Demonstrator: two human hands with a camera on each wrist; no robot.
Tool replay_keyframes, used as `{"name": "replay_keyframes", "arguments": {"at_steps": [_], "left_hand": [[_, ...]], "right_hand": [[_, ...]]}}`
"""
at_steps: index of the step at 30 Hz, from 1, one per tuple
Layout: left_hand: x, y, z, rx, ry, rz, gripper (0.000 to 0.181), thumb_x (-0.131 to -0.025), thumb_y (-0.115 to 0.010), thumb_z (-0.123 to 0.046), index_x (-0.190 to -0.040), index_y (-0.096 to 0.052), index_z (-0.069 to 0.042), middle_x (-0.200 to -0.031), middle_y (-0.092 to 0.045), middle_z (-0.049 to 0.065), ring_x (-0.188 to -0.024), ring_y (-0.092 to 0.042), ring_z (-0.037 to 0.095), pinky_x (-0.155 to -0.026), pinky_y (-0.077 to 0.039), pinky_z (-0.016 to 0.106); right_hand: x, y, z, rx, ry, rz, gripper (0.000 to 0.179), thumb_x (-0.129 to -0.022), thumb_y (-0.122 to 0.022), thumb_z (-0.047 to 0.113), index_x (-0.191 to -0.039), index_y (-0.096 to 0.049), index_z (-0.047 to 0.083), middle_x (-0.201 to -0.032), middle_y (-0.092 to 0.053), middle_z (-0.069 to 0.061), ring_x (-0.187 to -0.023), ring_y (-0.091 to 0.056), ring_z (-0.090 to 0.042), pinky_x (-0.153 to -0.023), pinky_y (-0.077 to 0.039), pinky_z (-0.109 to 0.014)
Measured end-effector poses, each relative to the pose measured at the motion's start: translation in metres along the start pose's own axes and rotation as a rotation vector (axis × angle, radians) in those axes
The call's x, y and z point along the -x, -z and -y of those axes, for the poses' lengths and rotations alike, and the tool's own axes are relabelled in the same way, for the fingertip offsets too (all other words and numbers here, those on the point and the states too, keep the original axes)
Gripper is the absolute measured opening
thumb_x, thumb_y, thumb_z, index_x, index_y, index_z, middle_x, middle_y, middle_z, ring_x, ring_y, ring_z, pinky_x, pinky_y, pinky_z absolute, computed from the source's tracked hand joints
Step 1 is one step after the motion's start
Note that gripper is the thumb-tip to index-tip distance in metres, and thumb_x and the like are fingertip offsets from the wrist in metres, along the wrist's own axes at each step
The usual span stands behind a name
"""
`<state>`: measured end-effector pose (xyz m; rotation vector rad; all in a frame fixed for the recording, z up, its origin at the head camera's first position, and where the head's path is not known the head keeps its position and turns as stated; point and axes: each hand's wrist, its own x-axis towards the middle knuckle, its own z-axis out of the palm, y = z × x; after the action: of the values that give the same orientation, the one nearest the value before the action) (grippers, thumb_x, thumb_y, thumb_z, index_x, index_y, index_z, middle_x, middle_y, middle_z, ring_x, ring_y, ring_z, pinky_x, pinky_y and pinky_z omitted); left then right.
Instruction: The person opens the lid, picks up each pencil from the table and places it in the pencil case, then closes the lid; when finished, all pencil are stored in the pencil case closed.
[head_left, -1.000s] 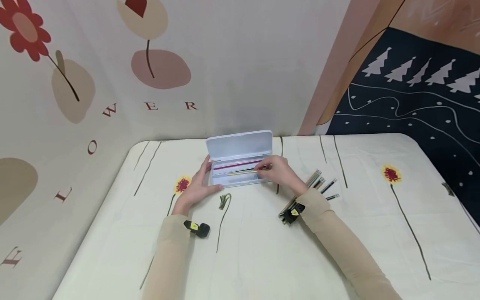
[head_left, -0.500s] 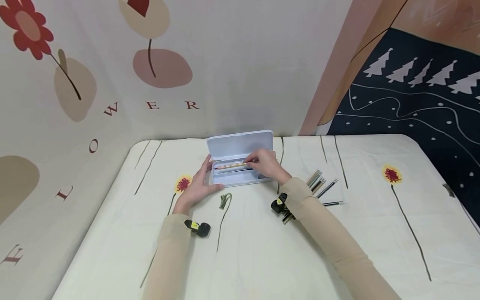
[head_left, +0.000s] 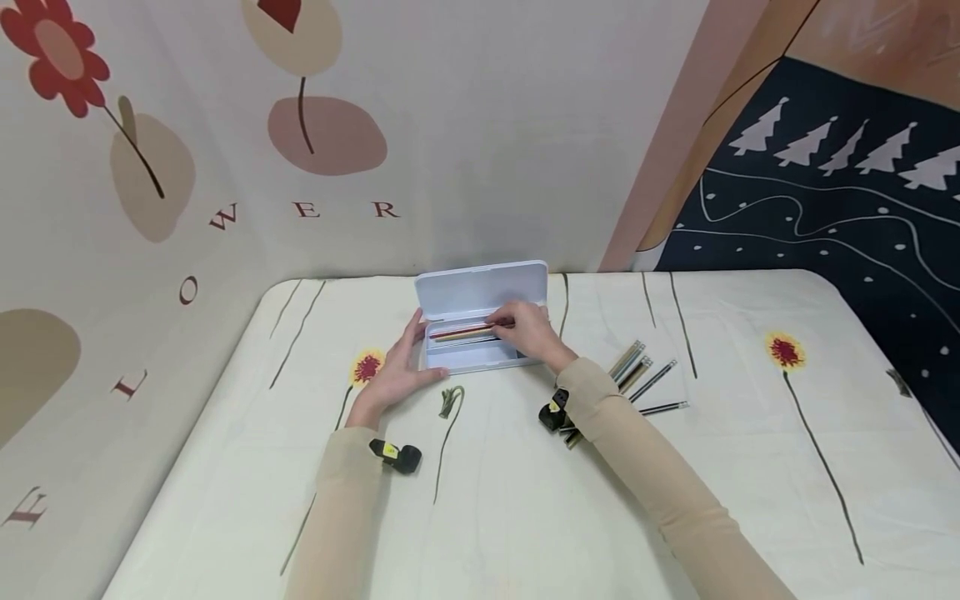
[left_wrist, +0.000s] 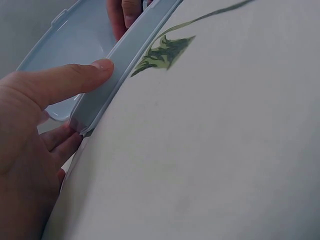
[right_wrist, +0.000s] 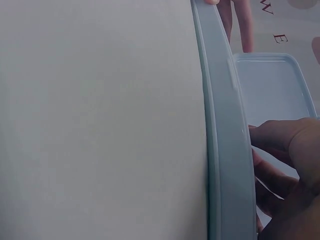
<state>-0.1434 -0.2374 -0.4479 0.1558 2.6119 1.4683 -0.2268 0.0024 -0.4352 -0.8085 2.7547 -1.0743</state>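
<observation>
Pencil case near table's far edge, lid behind. Left hand at its left end; right hand over right half — pencils at rear compartment. Loose pencils right, nearer — partly beneath right sleeve.

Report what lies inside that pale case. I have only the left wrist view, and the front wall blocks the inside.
Observer: The head view shows a red pencil and a yellow pencil side by side in the pale case.
Operator: Locate any others outside it.
Observer: Several loose pencils lie on the white tablecloth, partly hidden by the right sleeve.
Operator: Now place the right hand for me; I see only a few fingers.
Observer: The right hand reaches in at the case's right half, fingertips at the right-hand ends of those two pencils.
</observation>
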Motion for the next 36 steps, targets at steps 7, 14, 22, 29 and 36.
{"name": "replay_keyframes", "arguments": {"at_steps": [7, 14, 22, 29, 36], "left_hand": [[0.0, 0.0, 0.0, 0.001, -0.012, -0.006, 0.111, -0.079, -0.08, -0.017, -0.156, -0.001, -0.015, -0.156, -0.024, 0.016, -0.143, -0.018, 0.033, -0.113, -0.006, 0.057], [-0.001, 0.0, 0.003, -0.007, -0.005, -0.001, 0.111, -0.079, -0.079, -0.018, -0.156, 0.0, -0.016, -0.156, -0.023, 0.015, -0.143, -0.016, 0.033, -0.113, -0.005, 0.057], [-0.002, -0.001, 0.003, -0.008, -0.005, -0.008, 0.109, -0.079, -0.079, -0.019, -0.157, -0.002, -0.017, -0.156, -0.024, 0.016, -0.143, -0.016, 0.035, -0.113, -0.004, 0.058], [-0.002, -0.001, 0.003, -0.026, 0.012, -0.014, 0.11, -0.079, -0.079, -0.019, -0.157, -0.001, -0.019, -0.156, -0.024, 0.014, -0.143, -0.016, 0.033, -0.113, -0.004, 0.059], [-0.001, 0.0, 0.002, -0.021, 0.001, -0.007, 0.11, -0.079, -0.079, -0.017, -0.157, 0.0, -0.017, -0.157, -0.023, 0.014, -0.143, -0.016, 0.033, -0.113, -0.004, 0.058]], "right_hand": [[0.003, 0.004, -0.002, -0.01, -0.003, 0.002, 0.013, -0.087, -0.068, 0.006, -0.096, -0.078, 0.009, -0.1, -0.072, -0.005, -0.103, -0.062, -0.024, -0.091, -0.035, -0.051], [-0.001, -0.001, -0.002, -0.052, 0.064, 0.026, 0.015, -0.087, -0.065, -0.003, -0.096, -0.076, 0.002, -0.097, -0.072, -0.01, -0.097, -0.065, -0.025, -0.088, -0.049, -0.035], [-0.001, -0.002, -0.003, -0.126, 0.048, 0.031, 0.016, -0.087, -0.064, -0.005, -0.097, -0.075, 0.0, -0.097, -0.071, -0.011, -0.093, -0.063, -0.023, -0.083, -0.05, -0.032], [0.004, 0.005, -0.007, -0.201, 0.048, 0.003, 0.013, -0.086, -0.066, -0.003, -0.096, -0.075, -0.002, -0.096, -0.071, -0.012, -0.092, -0.064, -0.024, -0.084, -0.051, -0.032], [0.02, 0.017, -0.01, -0.216, 0.049, -0.019, 0.014, -0.086, -0.066, -0.003, -0.097, -0.074, -0.003, -0.097, -0.071, -0.012, -0.094, -0.064, -0.025, -0.087, -0.05, -0.035]]}}
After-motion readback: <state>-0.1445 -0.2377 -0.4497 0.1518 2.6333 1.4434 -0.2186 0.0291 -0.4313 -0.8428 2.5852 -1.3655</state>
